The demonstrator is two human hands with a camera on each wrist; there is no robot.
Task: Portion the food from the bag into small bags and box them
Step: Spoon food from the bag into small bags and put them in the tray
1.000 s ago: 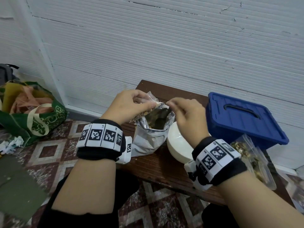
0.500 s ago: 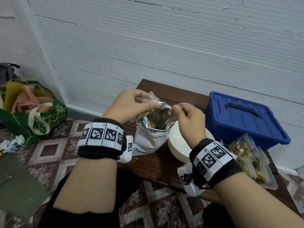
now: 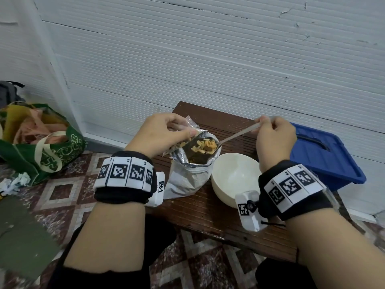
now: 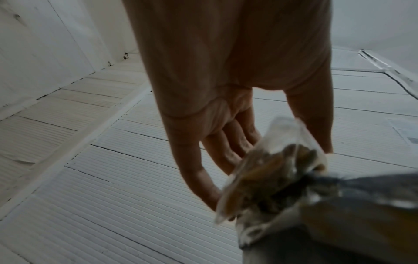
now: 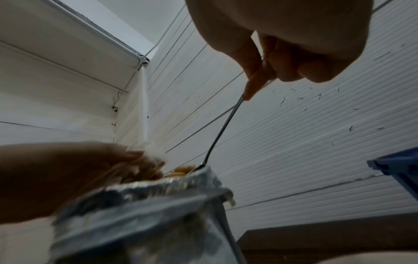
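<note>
A silver foil food bag (image 3: pixel 187 180) stands open on the brown table (image 3: pixel 208 215), also seen in the right wrist view as foil bag (image 5: pixel 144 214). My left hand (image 3: pixel 160 132) pinches a small clear bag (image 3: pixel 188 132) partly filled with food at the foil bag's left rim; the small bag (image 4: pixel 276 171) shows close in the left wrist view. My right hand (image 3: pixel 273 136) grips the handle of a metal spoon (image 3: pixel 235 135), whose bowl carries a heap of yellow-brown food (image 3: pixel 205 146) above the foil bag's mouth. The spoon (image 5: pixel 224 128) slants down from my curled fingers.
A white bowl (image 3: pixel 233 178) sits right of the foil bag. A blue lidded box (image 3: pixel 325 159) stands at the table's right end against the white wall. A green cloth bag (image 3: pixel 41 147) lies on the tiled floor at left.
My right hand has risen and moved right, lifting the spoon out of the foil bag with a load of food. My left hand keeps hold of the small bag.
</note>
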